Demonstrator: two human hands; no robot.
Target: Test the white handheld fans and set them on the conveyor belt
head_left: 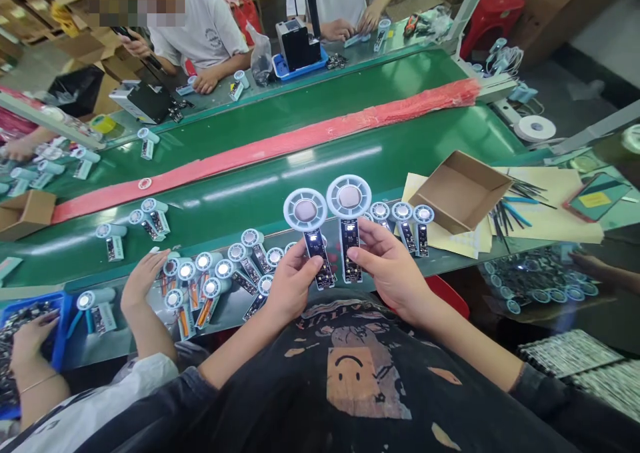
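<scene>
My left hand (293, 276) grips a handheld fan (305, 212) by its handle, where a bare circuit board with a small lit display faces me. Side by side with it, a second handheld fan (349, 197) is pinched at the handle by my right hand (387, 263); its display glows too. Both have round pale-blue heads with silvery centres, held upright above the bench edge. Several similar fans (243, 256) lie on the bench to the left of my left hand. A few more fans (403, 212) rest behind and right of my right hand.
A green conveyor belt (280, 173) with a red strip (280, 148) runs across. An open cardboard box (457, 190) sits at right on yellowish sheets, beside dark and blue strips. At left, a co-worker's hands reach over fans and a blue bin (63, 333). Two people work opposite.
</scene>
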